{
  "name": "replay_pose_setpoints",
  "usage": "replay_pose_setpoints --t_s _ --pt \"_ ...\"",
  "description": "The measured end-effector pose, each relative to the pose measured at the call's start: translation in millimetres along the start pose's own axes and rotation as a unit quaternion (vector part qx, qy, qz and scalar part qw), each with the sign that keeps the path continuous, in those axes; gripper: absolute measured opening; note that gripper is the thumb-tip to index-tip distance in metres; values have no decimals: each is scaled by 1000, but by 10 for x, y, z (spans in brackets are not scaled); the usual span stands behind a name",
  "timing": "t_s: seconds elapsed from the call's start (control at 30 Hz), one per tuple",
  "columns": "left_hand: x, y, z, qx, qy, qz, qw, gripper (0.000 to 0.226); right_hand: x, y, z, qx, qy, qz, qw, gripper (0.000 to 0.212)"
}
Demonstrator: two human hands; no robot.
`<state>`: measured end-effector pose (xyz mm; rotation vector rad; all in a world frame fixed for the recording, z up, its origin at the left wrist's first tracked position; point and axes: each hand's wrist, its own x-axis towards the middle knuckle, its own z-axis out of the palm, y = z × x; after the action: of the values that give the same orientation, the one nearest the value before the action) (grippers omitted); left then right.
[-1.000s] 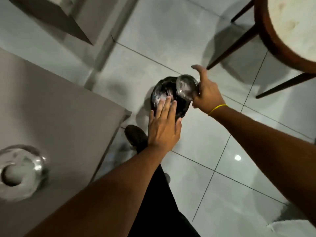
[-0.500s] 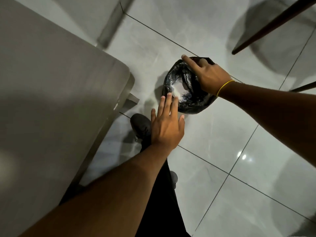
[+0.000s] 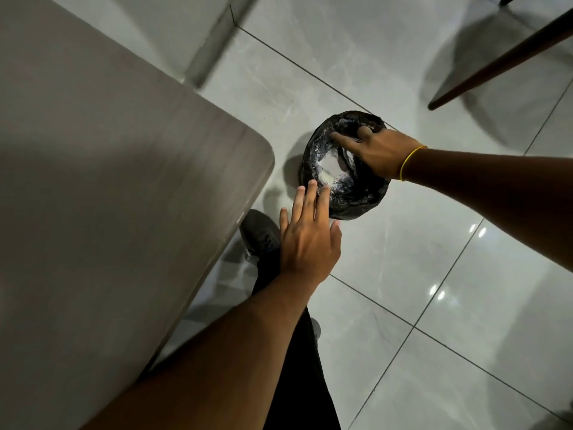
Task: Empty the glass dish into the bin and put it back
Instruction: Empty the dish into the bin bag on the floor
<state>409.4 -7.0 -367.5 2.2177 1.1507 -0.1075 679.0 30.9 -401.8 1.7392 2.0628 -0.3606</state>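
A small bin lined with a black bag [image 3: 359, 203] stands on the tiled floor beside the table corner. My right hand [image 3: 381, 152], with a yellow band on the wrist, reaches palm down into the bin's mouth. It grips the glass dish [image 3: 346, 156], of which only a pale glassy edge shows under the palm. Something white [image 3: 327, 170] lies inside the bag below it. My left hand [image 3: 310, 240] hovers flat and open, fingertips at the bin's near rim, holding nothing.
A grey table [image 3: 124, 181] fills the left side, its rounded corner close to the bin. My dark shoe [image 3: 259, 235] stands next to the bin. A dark wooden chair leg [image 3: 496, 60] slants at the top right. Glossy floor tiles stretch to the right.
The right hand has turned over and sunk into the bin's mouth, so the dish, plainly seen a second ago, is now mostly hidden. The left hand stays at the rim.
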Motion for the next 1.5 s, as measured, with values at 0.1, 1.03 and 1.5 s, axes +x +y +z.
replay_pose_setpoints --t_s 0.1,1.03,1.5 --pt "-28 -4 -6 -3 -10 -7 1000 71 30 -29 44 -5 9 -5 1000 89" --pt "-115 9 -10 26 -17 22 999 79 175 -207 -238 -39 -108 58 992 58" --pt "-243 295 -204 29 12 22 999 90 -103 -145 -737 190 -98 237 948 42"
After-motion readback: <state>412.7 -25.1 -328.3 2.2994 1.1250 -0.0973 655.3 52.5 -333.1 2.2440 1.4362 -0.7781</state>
